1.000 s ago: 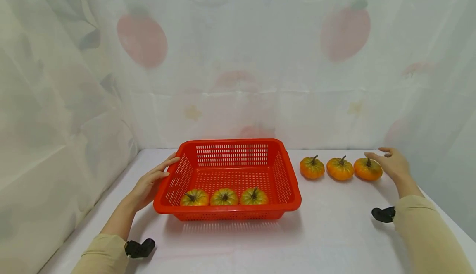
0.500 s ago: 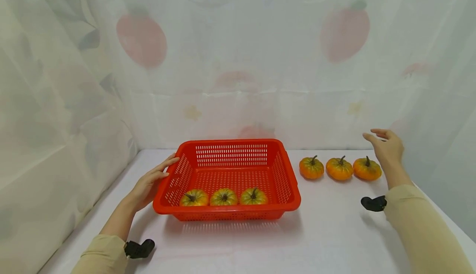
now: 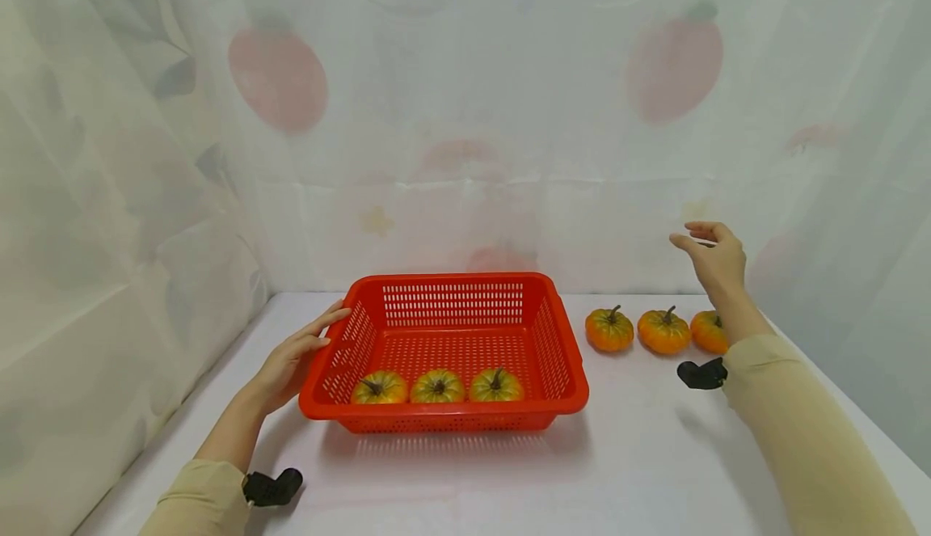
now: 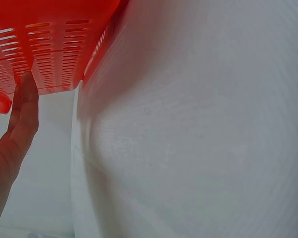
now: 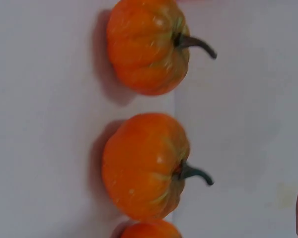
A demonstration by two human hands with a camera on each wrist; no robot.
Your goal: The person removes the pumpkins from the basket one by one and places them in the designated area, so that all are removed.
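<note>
Left hand (image 3: 291,362): laid flat against the red basket (image 3: 560,334), fingers straight.
Right hand (image 3: 716,261): raised above three pumpkins (image 3: 663,331), relaxed, nothing held.

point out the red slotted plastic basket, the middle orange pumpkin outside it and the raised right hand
red slotted plastic basket (image 3: 452,280), head view, back rim
middle orange pumpkin (image 3: 663,334), head view, body
raised right hand (image 3: 718,262), head view, palm

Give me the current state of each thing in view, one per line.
Left hand: open, fingers flat against the basket's left wall.
Right hand: open, raised above the loose pumpkins, holding nothing.
Red basket: upright on the table, three pumpkins inside.
Pumpkins in basket: upright, in a row at the near wall.
Loose pumpkins: three in a row on the table, untouched.
</note>
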